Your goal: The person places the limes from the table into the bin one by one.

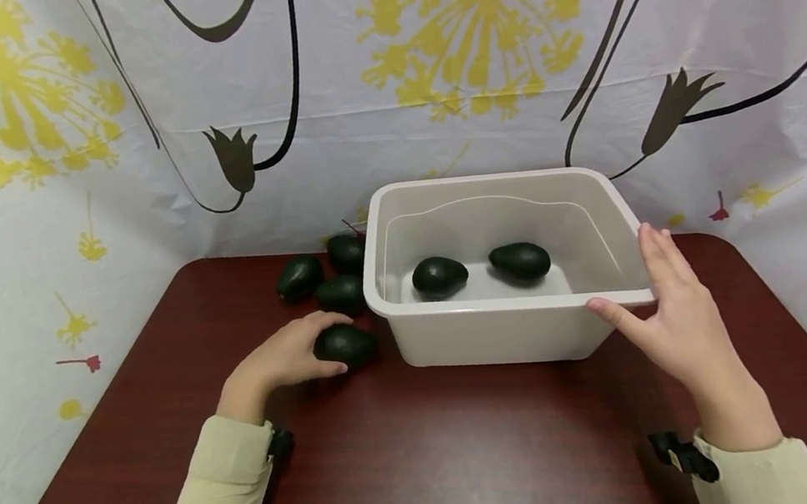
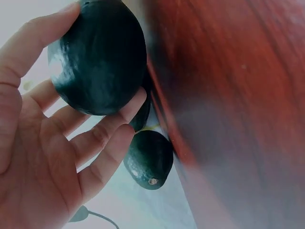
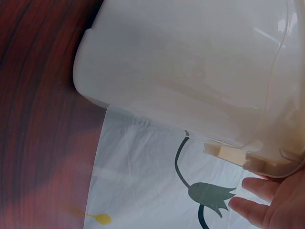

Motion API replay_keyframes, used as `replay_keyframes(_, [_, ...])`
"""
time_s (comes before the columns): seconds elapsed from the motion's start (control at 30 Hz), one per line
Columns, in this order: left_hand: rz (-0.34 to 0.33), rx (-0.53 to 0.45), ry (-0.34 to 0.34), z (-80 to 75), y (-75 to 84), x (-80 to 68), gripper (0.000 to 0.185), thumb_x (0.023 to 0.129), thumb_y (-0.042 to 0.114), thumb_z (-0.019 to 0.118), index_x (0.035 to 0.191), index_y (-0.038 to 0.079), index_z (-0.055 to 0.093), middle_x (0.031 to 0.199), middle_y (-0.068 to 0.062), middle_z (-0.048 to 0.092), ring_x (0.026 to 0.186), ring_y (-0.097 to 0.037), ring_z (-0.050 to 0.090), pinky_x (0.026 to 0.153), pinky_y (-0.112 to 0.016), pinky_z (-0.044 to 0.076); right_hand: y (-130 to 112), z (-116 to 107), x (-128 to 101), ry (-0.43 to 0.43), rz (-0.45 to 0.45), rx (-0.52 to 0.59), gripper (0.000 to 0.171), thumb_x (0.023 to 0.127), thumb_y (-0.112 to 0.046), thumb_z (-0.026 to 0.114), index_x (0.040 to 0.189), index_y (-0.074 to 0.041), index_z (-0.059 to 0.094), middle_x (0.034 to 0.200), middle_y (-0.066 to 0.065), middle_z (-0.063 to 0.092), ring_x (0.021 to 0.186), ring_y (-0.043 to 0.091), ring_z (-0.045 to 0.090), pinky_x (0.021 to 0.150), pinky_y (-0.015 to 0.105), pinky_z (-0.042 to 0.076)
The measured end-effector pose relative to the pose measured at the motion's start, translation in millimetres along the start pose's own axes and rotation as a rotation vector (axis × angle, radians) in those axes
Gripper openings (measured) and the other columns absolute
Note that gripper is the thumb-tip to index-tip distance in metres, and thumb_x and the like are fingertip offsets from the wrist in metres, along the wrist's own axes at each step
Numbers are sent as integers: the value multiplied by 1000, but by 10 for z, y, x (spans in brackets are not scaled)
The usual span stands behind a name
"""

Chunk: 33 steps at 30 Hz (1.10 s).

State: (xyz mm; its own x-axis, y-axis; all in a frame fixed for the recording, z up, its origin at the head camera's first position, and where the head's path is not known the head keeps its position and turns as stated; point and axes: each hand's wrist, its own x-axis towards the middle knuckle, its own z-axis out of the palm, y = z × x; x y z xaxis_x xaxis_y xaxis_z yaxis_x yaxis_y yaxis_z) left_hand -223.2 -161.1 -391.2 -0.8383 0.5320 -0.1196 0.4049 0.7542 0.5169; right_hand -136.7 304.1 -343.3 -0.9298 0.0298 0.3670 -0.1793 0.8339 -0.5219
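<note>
Head view: the left hand (image 1: 276, 358) is grasping a dark green avocado (image 1: 344, 346), its thumb and fingers curling around the sides. This avocado is sitting left of the off-white plastic bin (image 1: 489, 334), just nearer than three loose avocados (image 1: 299, 277) that are lying clustered on the reddish-brown table (image 1: 429, 459). The right hand (image 1: 684, 322) is resting on the bin's near right corner, its fairly straight fingers and thumb touching the rim. Two more avocados (image 1: 521, 263) are lying apart on the bin's floor.
</note>
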Motion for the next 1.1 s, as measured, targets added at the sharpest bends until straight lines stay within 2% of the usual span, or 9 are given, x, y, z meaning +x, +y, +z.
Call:
replay_keyframes(0.37, [30,-35,124,-116,-13,-3,65,85,28,78,143,15,51,145,-15,51,129,-32,52,104,-53,46,5,-1,9,10,-4,3,103,84,-42,77,159,-9,16,165,19,19,153,38,15,113,72,18])
replay_keyframes(0.6, [-25,-80,163,-225,32,-32,67,85,29,78,144,17,49,152,-12,44,136,-32,47,108,-54,42,-2,-1,8,8,-5,5,102,85,-42,77,159,-8,16,165,19,19,154,37,14,113,72,18])
replay_keyframes(0.7, [-23,-87,172,-250,31,-69,67,85,28,77,145,17,48,153,-12,43,136,-32,46,108,-54,42,-5,-2,18,13,-11,4,102,85,-42,77,159,-8,16,164,20,19,154,37,14,114,71,18])
replay_keyframes(0.93, [-7,-92,239,-324,48,-168,68,85,25,79,144,14,49,146,-10,50,128,-29,53,105,-51,45,0,2,26,16,-15,-1,101,85,-41,76,159,-7,16,164,20,20,154,36,14,115,70,17])
replay_keyframes(1.1, [37,-64,299,-377,114,-265,67,83,23,80,142,13,51,139,-9,55,119,-26,57,100,-47,47,15,18,15,17,-16,1,101,85,-41,76,159,-6,17,164,20,19,155,35,12,117,68,15])
